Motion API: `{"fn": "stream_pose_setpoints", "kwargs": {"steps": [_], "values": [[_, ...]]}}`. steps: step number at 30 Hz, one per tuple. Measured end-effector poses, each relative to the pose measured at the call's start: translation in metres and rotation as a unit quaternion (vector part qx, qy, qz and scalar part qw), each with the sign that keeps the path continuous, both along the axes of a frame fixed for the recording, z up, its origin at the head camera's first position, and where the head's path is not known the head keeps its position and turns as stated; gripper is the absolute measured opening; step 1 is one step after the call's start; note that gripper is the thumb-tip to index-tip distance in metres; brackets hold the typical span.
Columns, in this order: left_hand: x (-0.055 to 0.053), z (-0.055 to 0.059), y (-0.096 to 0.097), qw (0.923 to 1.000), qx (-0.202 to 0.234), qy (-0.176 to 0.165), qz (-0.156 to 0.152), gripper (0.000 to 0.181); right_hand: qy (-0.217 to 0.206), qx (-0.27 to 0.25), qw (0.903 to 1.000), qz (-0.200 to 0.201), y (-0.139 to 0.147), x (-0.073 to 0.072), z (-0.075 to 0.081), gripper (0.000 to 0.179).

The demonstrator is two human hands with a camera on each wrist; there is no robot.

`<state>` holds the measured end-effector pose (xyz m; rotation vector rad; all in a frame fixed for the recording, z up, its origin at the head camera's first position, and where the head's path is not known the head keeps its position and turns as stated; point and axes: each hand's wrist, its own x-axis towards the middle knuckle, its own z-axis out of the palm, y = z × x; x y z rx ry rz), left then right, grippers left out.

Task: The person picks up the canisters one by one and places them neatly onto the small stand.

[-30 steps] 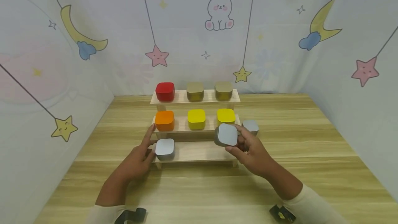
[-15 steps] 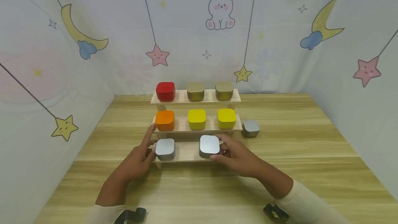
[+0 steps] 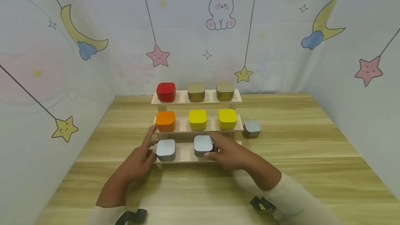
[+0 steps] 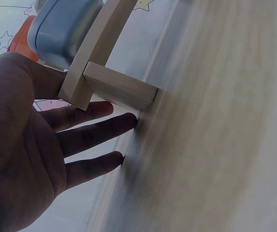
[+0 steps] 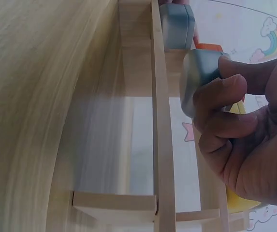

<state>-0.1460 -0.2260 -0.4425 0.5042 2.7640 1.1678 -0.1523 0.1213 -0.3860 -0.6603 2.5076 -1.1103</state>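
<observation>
My right hand [image 3: 229, 151] pinches a silver rounded-square tin [image 3: 203, 144] by its right side, close over the middle of the lowest shelf [image 3: 185, 153]. In the right wrist view, thumb and curled fingers hold the same tin [image 5: 201, 72]. A second silver tin [image 3: 166, 148] sits at that shelf's left end. Beside it, my left hand [image 3: 139, 160] touches the left end of the wooden rack, its fingers [image 4: 97, 130] stretched out under the shelf in the left wrist view.
An orange tin [image 3: 165, 121] and two yellow tins [image 3: 197, 119] stand on the middle shelf. Above are a red tin [image 3: 166, 92] and two gold tins [image 3: 196, 91]. Another silver tin [image 3: 251, 128] lies on the wood-grain table [image 3: 300, 141], right of the rack.
My right hand has carried the silver tin leftward and down, from the rack's right side to the middle of the lowest shelf. My left hand has stayed in place.
</observation>
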Motion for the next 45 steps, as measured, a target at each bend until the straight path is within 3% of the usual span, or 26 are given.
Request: {"fn": "stream_pose_setpoints", "kwargs": {"steps": [22, 45], "values": [[-0.001, 0.000, 0.002, 0.9999, -0.008, 0.007, 0.004, 0.100, -0.010, 0.031, 0.9993, -0.018, -0.018, -0.003, -0.005, 0.044], [0.001, 0.002, 0.002, 0.9999, -0.007, -0.001, 0.008, 0.100, -0.008, 0.029, 0.9995, -0.009, -0.020, -0.004, -0.006, 0.047]]}}
